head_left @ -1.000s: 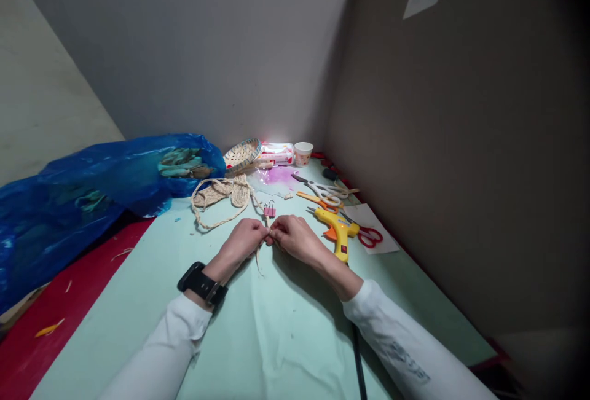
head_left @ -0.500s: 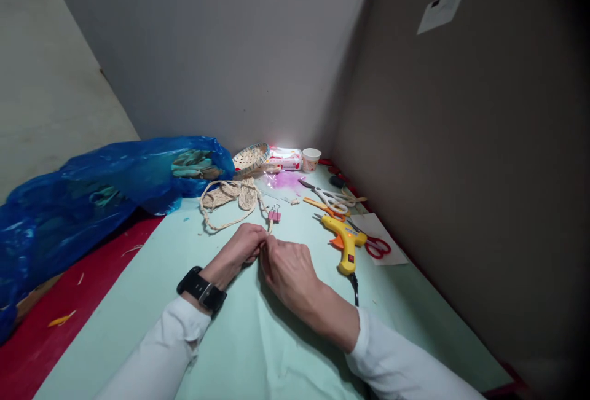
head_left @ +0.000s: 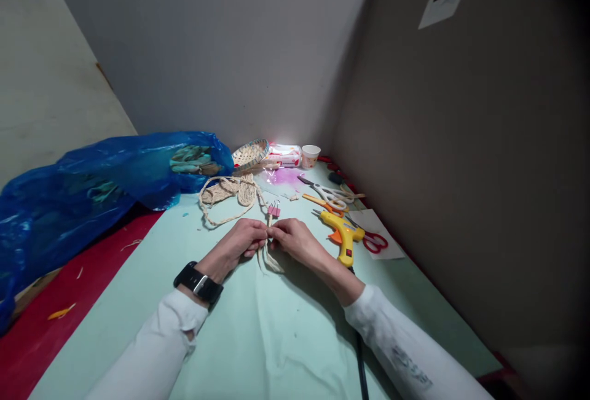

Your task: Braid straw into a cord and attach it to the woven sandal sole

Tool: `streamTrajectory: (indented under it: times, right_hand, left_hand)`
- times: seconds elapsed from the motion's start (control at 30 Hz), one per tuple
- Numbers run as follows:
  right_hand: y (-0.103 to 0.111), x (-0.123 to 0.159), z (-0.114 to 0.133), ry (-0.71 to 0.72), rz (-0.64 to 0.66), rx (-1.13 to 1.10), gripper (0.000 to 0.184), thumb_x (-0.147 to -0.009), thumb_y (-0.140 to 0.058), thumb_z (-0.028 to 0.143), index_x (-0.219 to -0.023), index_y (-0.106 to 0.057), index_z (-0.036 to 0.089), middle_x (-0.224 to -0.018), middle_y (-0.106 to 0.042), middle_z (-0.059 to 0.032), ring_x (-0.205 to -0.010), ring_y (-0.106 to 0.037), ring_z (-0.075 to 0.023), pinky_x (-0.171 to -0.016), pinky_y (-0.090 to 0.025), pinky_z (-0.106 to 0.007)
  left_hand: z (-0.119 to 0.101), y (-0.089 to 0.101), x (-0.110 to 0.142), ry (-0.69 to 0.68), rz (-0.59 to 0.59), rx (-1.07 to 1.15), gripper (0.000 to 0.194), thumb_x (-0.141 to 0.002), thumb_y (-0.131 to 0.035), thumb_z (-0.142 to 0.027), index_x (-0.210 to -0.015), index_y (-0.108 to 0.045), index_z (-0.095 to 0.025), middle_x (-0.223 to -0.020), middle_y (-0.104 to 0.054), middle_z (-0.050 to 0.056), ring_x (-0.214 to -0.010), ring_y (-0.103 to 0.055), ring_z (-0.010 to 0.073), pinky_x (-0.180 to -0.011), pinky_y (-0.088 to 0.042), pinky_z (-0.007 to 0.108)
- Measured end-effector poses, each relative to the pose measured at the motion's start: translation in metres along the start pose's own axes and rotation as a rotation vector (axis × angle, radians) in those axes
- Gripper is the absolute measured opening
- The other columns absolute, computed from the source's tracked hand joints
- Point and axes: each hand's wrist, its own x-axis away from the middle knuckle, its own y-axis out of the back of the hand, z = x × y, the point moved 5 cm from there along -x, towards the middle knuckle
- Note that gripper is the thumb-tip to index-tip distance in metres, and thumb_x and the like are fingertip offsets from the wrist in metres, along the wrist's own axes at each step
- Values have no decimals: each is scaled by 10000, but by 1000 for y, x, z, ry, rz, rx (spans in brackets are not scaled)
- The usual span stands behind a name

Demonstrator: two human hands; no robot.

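My left hand (head_left: pixel 246 237) and my right hand (head_left: pixel 294 237) meet at the middle of the table, both pinching a pale braided cord (head_left: pixel 270 220) just below a pink binder clip (head_left: pixel 273 210). Loose strand ends (head_left: pixel 271 261) hang out toward me beneath the fingers. Beyond the clip, the cord runs to the left in a wide loop (head_left: pixel 206 219) beside coiled braided pieces (head_left: pixel 246 191). The fingertips hide the spot where the strands come together. A black watch sits on my left wrist.
To the right lie a yellow glue gun (head_left: pixel 343 234), red-handled scissors (head_left: pixel 375 242) on white paper, orange scissors (head_left: pixel 325 203) and white-handled scissors (head_left: pixel 329 194). A paper cup (head_left: pixel 310 156), a tissue pack (head_left: pixel 284 155) and a woven basket (head_left: pixel 251 154) stand by the wall. A blue plastic bag (head_left: pixel 106 172) fills the left.
My right hand has turned and drawn back to the right, so its fingers now pinch from the side. Loose strand ends below the hands have come into sight.
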Motion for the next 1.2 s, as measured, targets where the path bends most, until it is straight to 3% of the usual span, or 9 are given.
streamTrajectory:
  times: [0.17,0.27,0.37,0.6,0.77,0.87,1.03,1.1,1.2]
  right_hand:
    - [-11,-4,-15,-55,-22,-196,302,-883,-454,247,-673,-639,135,-498,-508,38,-420,-399,-78,-466,-318,-197]
    - [-12,0,-16,-71,-130,-244,279,-852,-465,221,-642,-631,143,-523,-530,29,-476,-439,-86,-508,-329,-197]
    - [-11,4,-13,-88,-220,-260,262,-829,-465,186,-642,-644,147,-579,-594,4,-569,-508,-106,-565,-345,-200]
    - [-7,10,-8,-104,-273,-257,220,-785,-515,168,-619,-659,152,-603,-641,-28,-590,-504,-131,-597,-337,-236]
    - [-8,6,-17,-104,-214,-382,234,-776,-523,221,-614,-672,141,-510,-554,14,-520,-458,-108,-529,-317,-221]
    - [-9,3,-22,-108,-190,-475,239,-772,-536,267,-642,-684,132,-508,-546,21,-504,-451,-100,-514,-325,-216]
    - [-11,2,-23,-123,-186,-603,219,-750,-576,298,-663,-678,124,-517,-558,14,-492,-428,-95,-488,-305,-214]
    - [-11,2,-21,-127,-173,-646,239,-753,-577,311,-634,-663,122,-472,-519,22,-456,-379,-84,-464,-271,-217]
    - [-11,4,-18,-127,-139,-701,246,-759,-564,314,-622,-638,124,-454,-493,29,-429,-320,-72,-442,-231,-219]
  left_hand:
    - [-11,2,6,-81,-135,-265,219,-905,-571,-310,-1026,-643,-143,-1017,-664,70,-890,-639,206,-758,-528,375]
    - [-22,-1,14,-171,-302,-457,201,-884,-506,-226,-762,-645,-150,-795,-659,86,-882,-617,264,-721,-430,348]
    - [-28,-6,22,-217,-397,-603,213,-862,-460,-212,-736,-627,-169,-756,-662,122,-845,-610,300,-675,-353,352]
    - [-33,2,29,-245,-383,-728,279,-868,-428,-255,-670,-617,-198,-699,-684,101,-718,-612,253,-620,-320,319]
    - [-29,-23,36,-268,-346,-766,288,-889,-382,-207,-912,-665,-156,-799,-718,150,-716,-630,268,-615,-308,332]
    - [-29,-33,41,-281,-350,-750,311,-895,-358,-186,-978,-653,-135,-780,-704,163,-669,-617,271,-602,-279,343]
    - [-32,-8,34,-287,-334,-551,285,-850,-489,-322,-609,-573,-195,-586,-591,57,-623,-549,221,-579,-282,316]
    - [-29,6,27,-259,-360,-419,270,-864,-460,-340,-662,-564,-195,-581,-552,27,-608,-526,194,-566,-304,295]
    - [-21,5,15,-203,-260,-208,249,-895,-399,-357,-818,-565,-188,-515,-480,-32,-463,-441,138,-472,-297,254]
